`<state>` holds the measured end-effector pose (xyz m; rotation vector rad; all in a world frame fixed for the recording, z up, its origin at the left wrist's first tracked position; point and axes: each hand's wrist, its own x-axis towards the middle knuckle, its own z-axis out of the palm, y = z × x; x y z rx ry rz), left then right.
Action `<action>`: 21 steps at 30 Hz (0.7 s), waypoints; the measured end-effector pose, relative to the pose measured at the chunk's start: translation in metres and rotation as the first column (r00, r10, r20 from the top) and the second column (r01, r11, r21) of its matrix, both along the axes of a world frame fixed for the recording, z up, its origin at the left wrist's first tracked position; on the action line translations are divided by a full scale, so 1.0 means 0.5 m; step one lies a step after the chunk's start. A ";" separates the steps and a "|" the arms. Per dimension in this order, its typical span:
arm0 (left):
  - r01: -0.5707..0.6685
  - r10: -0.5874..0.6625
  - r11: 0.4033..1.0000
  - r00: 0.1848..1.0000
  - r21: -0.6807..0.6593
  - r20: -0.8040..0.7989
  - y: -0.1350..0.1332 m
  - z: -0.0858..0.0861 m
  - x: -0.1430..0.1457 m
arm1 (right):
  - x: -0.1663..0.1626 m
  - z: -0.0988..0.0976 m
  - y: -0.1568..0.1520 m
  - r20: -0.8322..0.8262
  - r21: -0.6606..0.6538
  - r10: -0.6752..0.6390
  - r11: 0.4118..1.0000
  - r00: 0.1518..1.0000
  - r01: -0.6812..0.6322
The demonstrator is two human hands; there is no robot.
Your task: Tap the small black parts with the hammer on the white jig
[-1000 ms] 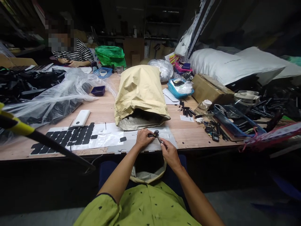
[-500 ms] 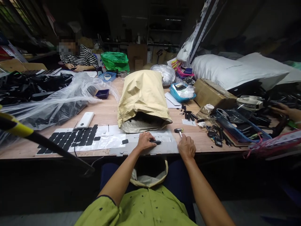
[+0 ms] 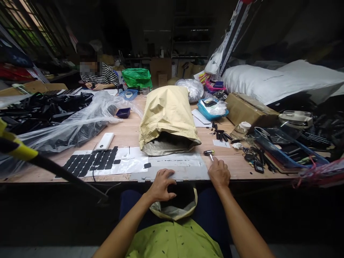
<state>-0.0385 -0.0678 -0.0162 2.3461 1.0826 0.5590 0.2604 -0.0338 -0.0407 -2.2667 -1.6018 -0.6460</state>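
Note:
My left hand (image 3: 162, 184) is open, thumb and fingers apart with nothing between them, at the table's front edge. Just below it, an open cream sack (image 3: 194, 209) rests on my lap with a dark inside. My right hand (image 3: 219, 173) is closed around the handle of a small hammer (image 3: 209, 153), whose black and yellow head lies over the table. A grey board (image 3: 174, 174) lies between my hands along the edge. Behind it a large cream sack (image 3: 168, 111) lies with its dark mouth towards me; its contents cannot be made out.
On the left are a sheet of black stickers (image 3: 88, 163), a white power bank (image 3: 105, 141) and black parts under plastic film (image 3: 80, 122). To the right stand a jar (image 3: 241, 130), a cardboard box (image 3: 249, 113) and a blue tray (image 3: 285, 152). A person in stripes (image 3: 109, 76) sits across.
My left hand has let go of a small black piece and moved back over the lap sack's opening. That piece is out of sight. My right hand keeps the hammer. The view has shifted slightly.

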 end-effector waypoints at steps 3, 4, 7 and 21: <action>-0.124 0.122 0.992 0.985 0.009 0.124 0.073 0.011 0.017 | 0.001 -0.005 0.000 0.002 0.015 0.004 1.000 1.000 -0.004; -0.188 0.187 0.982 0.968 -0.011 0.168 0.108 0.017 0.024 | 0.001 -0.006 0.000 0.001 0.021 0.010 1.000 1.000 -0.010; -0.384 0.416 0.906 0.885 -0.177 0.207 0.224 0.041 0.044 | 0.004 -0.012 0.000 0.006 0.042 0.032 0.999 0.999 -0.032; -0.790 0.792 0.611 0.609 -0.054 0.050 0.493 0.160 -0.075 | 0.000 -0.015 -0.019 0.051 0.067 0.071 0.995 0.996 -0.074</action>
